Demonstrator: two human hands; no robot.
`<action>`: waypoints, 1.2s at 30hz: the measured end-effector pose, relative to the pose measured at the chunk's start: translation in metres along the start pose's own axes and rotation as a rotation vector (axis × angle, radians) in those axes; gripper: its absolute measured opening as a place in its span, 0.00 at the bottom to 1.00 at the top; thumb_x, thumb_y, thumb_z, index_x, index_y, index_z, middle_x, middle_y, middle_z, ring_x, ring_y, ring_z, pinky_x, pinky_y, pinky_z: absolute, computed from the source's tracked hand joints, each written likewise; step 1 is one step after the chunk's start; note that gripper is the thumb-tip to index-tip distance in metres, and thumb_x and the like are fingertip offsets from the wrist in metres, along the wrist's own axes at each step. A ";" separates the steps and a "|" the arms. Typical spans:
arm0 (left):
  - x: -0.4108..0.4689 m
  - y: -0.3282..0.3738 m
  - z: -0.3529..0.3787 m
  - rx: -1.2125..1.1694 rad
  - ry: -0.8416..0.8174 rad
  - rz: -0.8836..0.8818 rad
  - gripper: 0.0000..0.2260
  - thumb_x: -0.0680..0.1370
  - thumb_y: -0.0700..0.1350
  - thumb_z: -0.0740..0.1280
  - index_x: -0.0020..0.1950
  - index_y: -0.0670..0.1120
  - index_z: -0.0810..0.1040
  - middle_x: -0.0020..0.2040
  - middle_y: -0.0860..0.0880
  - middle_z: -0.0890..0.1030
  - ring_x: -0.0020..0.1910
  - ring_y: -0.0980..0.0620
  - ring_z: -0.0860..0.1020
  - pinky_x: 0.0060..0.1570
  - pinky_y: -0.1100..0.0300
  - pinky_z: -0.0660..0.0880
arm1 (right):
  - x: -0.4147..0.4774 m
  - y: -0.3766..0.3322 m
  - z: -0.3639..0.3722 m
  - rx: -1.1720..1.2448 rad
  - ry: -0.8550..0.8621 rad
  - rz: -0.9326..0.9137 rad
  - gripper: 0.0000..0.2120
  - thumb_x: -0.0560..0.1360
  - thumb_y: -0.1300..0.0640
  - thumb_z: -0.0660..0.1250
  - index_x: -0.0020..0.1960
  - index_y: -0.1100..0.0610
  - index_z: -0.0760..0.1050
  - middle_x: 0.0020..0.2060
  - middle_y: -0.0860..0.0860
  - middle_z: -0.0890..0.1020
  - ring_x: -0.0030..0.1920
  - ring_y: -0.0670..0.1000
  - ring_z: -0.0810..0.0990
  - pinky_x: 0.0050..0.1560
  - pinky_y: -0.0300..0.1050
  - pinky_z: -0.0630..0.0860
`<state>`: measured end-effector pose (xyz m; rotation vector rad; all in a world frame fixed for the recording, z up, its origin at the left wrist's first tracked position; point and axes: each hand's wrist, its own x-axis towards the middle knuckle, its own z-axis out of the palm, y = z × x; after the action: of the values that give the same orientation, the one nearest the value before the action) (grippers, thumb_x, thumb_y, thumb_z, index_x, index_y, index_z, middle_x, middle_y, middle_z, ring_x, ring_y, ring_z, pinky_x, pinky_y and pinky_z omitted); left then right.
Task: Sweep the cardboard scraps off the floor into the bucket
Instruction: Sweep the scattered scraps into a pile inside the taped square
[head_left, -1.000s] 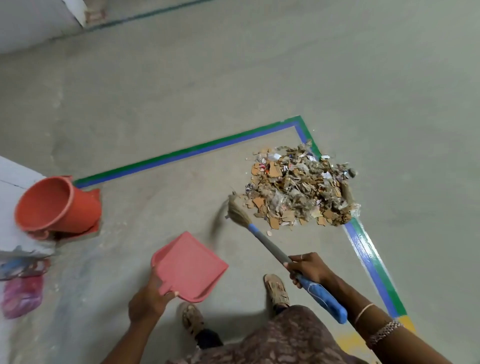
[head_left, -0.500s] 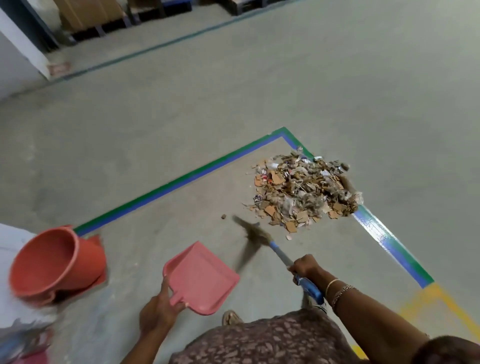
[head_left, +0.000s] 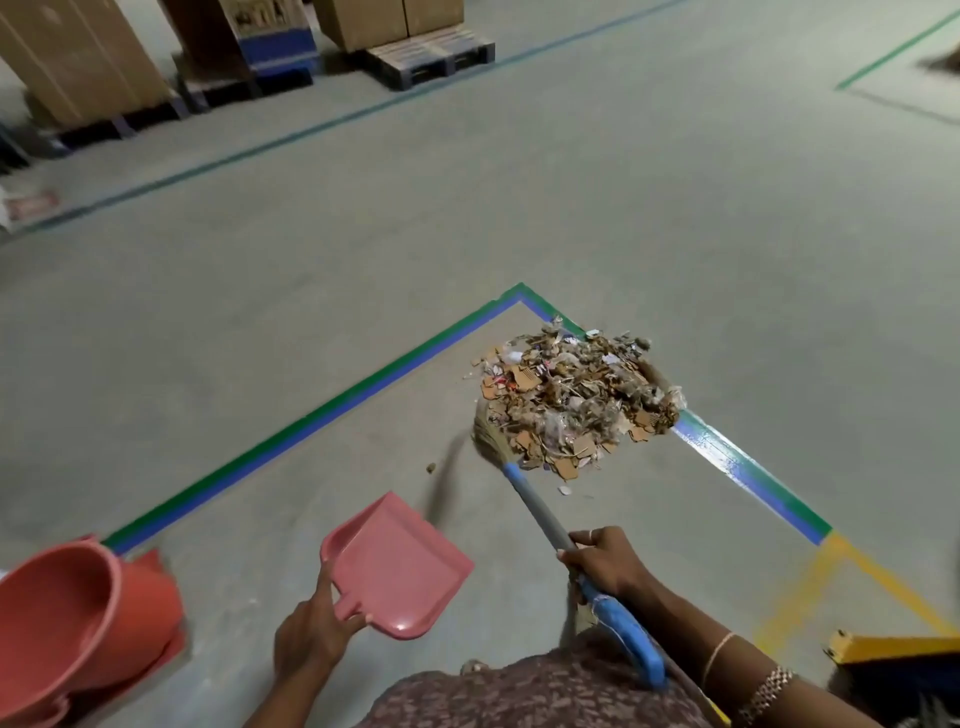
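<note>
The broom (head_left: 535, 512) is gripped in the curled fingers (head_left: 581, 546) of the right hand (head_left: 605, 566), the pink dustpan (head_left: 400, 566) pinched by the left hand (head_left: 311, 639), well apart from the scrap pile (head_left: 571, 400), so swept cardboard may be scattered short of it.

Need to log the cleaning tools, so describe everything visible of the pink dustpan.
The dustpan is pink, seemingly smooth plastic: a flat squarish tray with low raised walls along its edges and a short flat handle. The left hand grips that handle; nothing else visibly touches it. It appears held off the floor, tilted, its open edge turned toward the scrap pile, with the bucket to its left. No scraps lie in it.
</note>
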<state>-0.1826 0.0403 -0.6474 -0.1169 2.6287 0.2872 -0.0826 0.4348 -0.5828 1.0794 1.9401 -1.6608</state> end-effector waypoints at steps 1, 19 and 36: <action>-0.004 0.004 -0.005 0.024 0.015 0.007 0.48 0.67 0.69 0.71 0.79 0.61 0.48 0.50 0.46 0.83 0.52 0.42 0.82 0.47 0.53 0.77 | 0.000 -0.004 0.010 0.017 -0.020 -0.009 0.07 0.75 0.67 0.69 0.50 0.72 0.77 0.28 0.60 0.75 0.24 0.56 0.77 0.25 0.45 0.75; -0.041 0.006 -0.030 0.061 0.088 -0.069 0.48 0.69 0.68 0.71 0.80 0.59 0.48 0.52 0.47 0.83 0.53 0.44 0.82 0.47 0.55 0.74 | 0.160 0.019 0.072 -0.159 -0.054 0.121 0.19 0.69 0.64 0.75 0.54 0.69 0.71 0.42 0.64 0.81 0.32 0.61 0.83 0.28 0.51 0.80; 0.000 0.104 -0.006 0.099 0.029 0.157 0.50 0.68 0.73 0.67 0.80 0.60 0.42 0.42 0.51 0.80 0.45 0.47 0.82 0.42 0.56 0.76 | 0.038 0.125 -0.115 -0.068 0.108 0.216 0.04 0.74 0.68 0.65 0.47 0.69 0.72 0.31 0.59 0.77 0.24 0.54 0.76 0.28 0.45 0.72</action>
<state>-0.1991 0.1398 -0.6234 0.1198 2.6801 0.2092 0.0092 0.5578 -0.6656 1.3250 1.8541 -1.4389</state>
